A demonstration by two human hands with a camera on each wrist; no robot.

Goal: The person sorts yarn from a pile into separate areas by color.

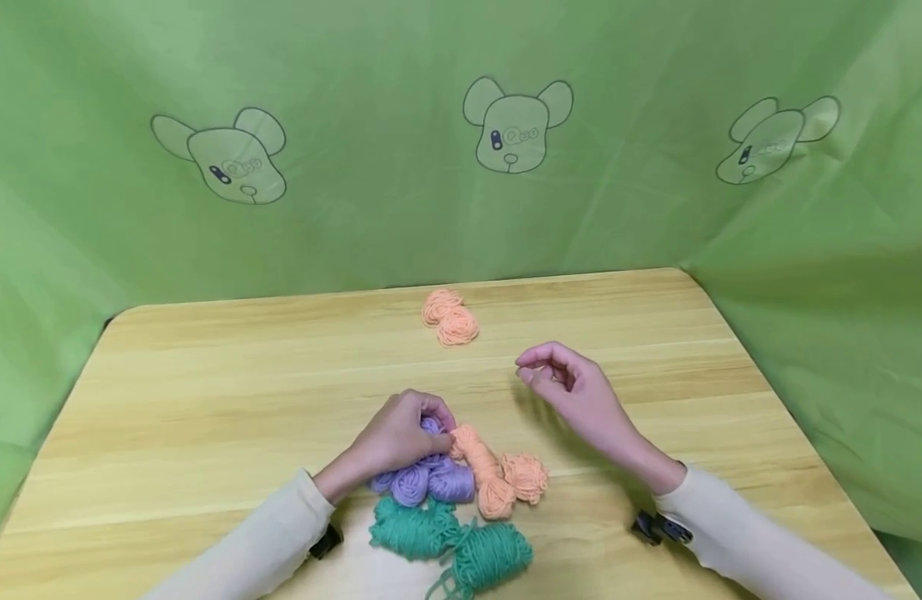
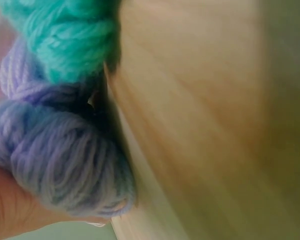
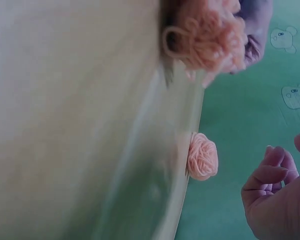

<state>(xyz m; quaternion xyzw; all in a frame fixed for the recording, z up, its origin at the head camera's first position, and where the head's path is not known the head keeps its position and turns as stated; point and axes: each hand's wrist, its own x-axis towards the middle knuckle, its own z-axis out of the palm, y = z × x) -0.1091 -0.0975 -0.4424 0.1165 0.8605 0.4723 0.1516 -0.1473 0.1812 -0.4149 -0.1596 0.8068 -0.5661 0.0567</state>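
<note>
My left hand (image 1: 401, 433) is over the purple yarn (image 1: 433, 427), with a purple bundle showing between its curled index finger and thumb. Those fingertips sit right at the upper end of a long peach yarn skein (image 1: 478, 457). In the left wrist view a purple skein (image 2: 70, 160) lies close against the hand. My right hand (image 1: 581, 400) hovers over the table to the right, fingers loosely bent and holding nothing. Below the purple bundles are two green yarn skeins (image 1: 494, 554), and a second peach bundle (image 1: 525, 477) lies beside the long one.
Farther back on the wooden table (image 1: 243, 392) lie two round peach yarn bundles (image 1: 457, 326), touching each other. A green curtain (image 1: 371, 183) printed with mouse-like heads stands behind the table and along its sides.
</note>
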